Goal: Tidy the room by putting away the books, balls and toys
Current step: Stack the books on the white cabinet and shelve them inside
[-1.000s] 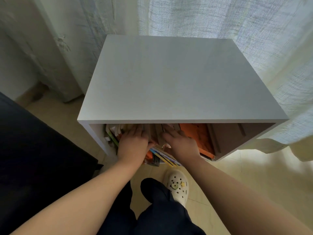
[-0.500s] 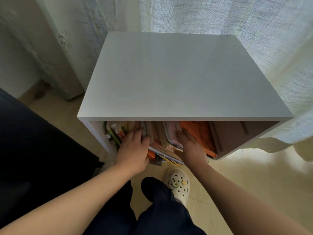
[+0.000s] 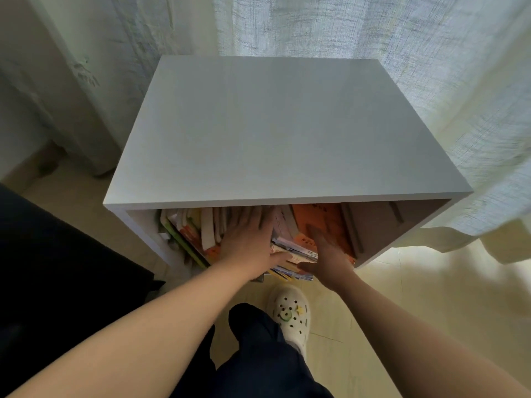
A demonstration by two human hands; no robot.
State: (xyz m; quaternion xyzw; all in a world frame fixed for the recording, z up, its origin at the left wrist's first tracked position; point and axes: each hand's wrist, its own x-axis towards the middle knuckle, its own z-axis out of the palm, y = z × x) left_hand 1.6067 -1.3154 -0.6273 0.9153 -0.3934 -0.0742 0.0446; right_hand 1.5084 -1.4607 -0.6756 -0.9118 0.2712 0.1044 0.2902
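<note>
A dark piece of furniture [image 3: 57, 268] fills the near left. Beside it on the floor [image 3: 416, 285] stands a white cabinet [image 3: 275, 133], and the books [image 3: 207, 229] lean in its open near side, packed towards the left. The left hand [image 3: 247, 242] lies flat on them, fingers straight, gripping nothing. Just right, the right hand [image 3: 327, 254] presses straight fingers against an orange book [image 3: 324, 219], thumb spread. A pale curtain [image 3: 431, 53] hangs behind.
</note>
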